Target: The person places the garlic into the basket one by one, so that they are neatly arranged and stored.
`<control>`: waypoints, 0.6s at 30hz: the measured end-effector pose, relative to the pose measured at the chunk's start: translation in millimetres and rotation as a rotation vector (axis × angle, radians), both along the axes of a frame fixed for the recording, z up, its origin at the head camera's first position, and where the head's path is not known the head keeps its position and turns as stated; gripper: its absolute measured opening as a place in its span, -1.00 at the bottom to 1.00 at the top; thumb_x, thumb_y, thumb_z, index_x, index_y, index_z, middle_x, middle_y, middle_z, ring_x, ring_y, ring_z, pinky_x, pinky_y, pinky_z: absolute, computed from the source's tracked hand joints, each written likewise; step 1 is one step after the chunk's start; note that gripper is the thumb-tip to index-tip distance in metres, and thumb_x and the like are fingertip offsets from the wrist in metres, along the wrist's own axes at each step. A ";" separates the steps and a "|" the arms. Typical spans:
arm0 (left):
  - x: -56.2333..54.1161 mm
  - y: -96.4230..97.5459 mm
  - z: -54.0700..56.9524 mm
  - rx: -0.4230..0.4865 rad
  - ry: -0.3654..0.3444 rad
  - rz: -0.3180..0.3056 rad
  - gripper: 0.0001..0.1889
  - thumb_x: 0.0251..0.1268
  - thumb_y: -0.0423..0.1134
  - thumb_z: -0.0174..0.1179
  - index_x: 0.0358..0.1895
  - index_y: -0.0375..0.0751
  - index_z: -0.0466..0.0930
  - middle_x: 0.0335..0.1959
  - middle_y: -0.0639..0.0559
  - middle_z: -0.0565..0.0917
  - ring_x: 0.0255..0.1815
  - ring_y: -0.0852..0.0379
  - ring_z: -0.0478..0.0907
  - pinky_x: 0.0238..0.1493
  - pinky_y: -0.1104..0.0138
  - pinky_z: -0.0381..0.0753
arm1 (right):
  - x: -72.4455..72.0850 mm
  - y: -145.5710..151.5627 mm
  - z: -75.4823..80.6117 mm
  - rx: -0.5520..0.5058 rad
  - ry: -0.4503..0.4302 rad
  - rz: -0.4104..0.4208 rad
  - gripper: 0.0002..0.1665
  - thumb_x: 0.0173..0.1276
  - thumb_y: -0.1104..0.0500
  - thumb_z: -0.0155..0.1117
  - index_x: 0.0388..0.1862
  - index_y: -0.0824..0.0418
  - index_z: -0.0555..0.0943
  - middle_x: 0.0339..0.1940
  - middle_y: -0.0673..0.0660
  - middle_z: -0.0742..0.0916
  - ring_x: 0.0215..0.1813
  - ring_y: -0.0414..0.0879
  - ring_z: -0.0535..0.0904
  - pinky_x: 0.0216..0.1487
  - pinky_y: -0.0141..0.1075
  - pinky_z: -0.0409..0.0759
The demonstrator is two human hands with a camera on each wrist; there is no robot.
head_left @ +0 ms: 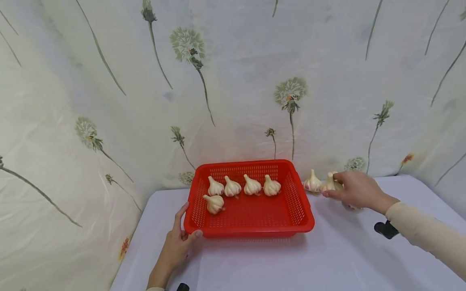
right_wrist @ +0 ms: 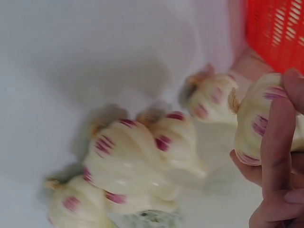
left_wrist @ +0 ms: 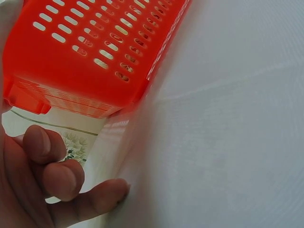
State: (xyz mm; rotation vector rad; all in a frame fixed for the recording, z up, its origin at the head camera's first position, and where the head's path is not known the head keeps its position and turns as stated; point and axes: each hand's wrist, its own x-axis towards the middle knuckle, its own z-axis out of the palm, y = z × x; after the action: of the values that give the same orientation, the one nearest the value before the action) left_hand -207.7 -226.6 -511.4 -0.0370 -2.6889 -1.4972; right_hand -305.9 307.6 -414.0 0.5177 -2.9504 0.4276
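A red plastic basket (head_left: pixel 251 232) stands on the table, with several garlic bulbs (head_left: pixel 252 185) lying towards its back and left. My left hand (head_left: pixel 174 247) grips the basket's front left corner, thumb at the front rim and index finger along the side. In the left wrist view, the other fingers (left_wrist: pixel 64 180) curl loosely beside the basket wall (left_wrist: pixel 57 57). To the right of the basket, my right hand (head_left: pixel 358 189) pinches a garlic bulb (right_wrist: pixel 251 126) between thumb and fingers. Another bulb (head_left: pixel 312 182) sits between that hand and the basket.
More garlic bulbs (right_wrist: pixel 128 156) lie close together on the table, partly hidden by the right hand in the head view. A white cloth (head_left: pixel 255 266) covers the table. Behind it hangs a curtain (head_left: pixel 240 101) printed with dandelions.
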 end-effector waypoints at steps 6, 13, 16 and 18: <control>0.4 -0.4 -1.5 0.014 -0.004 -0.002 -0.08 0.37 0.04 0.40 0.65 0.55 0.01 -0.69 0.08 0.43 -0.69 0.24 0.31 -0.62 0.38 0.38 | -5.9 -15.2 25.5 -0.023 0.038 0.040 -0.52 0.23 -0.12 0.65 -0.51 0.10 0.55 -0.66 -0.04 0.40 -0.56 -0.17 0.31 -0.51 -0.35 0.14; -0.2 -0.9 -3.8 0.018 0.001 -0.004 -0.08 0.36 0.07 0.40 0.65 0.56 0.02 -0.70 0.09 0.43 -0.70 0.26 0.30 -0.63 0.37 0.40 | -10.1 -37.3 49.6 -0.059 0.041 0.068 -0.58 0.21 -0.10 0.67 -0.38 0.15 0.65 -0.65 -0.04 0.44 -0.55 -0.17 0.34 -0.51 -0.35 0.19; -0.6 -1.5 -4.1 0.017 0.003 -0.005 -0.07 0.35 0.07 0.40 0.65 0.56 0.02 -0.70 0.08 0.43 -0.70 0.26 0.31 -0.63 0.37 0.42 | -12.9 -47.9 57.5 -0.076 0.025 0.080 -0.55 0.24 -0.11 0.65 -0.45 0.13 0.60 -0.65 -0.05 0.45 -0.56 -0.18 0.37 -0.49 -0.34 0.22; -1.2 -1.8 -3.1 0.008 0.003 0.001 -0.08 0.36 0.07 0.40 0.64 0.59 0.02 -0.70 0.09 0.44 -0.71 0.25 0.31 -0.63 0.37 0.40 | -14.7 -56.4 61.9 -0.107 -0.011 0.097 -0.57 0.27 -0.10 0.63 -0.43 0.14 0.61 -0.64 -0.05 0.53 -0.57 -0.20 0.47 -0.48 -0.32 0.34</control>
State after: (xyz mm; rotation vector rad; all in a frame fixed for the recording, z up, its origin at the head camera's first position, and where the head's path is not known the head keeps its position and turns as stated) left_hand -209.0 -228.4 -514.5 -0.0379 -2.6800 -1.5064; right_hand -320.6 251.2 -352.1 0.6486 -2.9013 0.5960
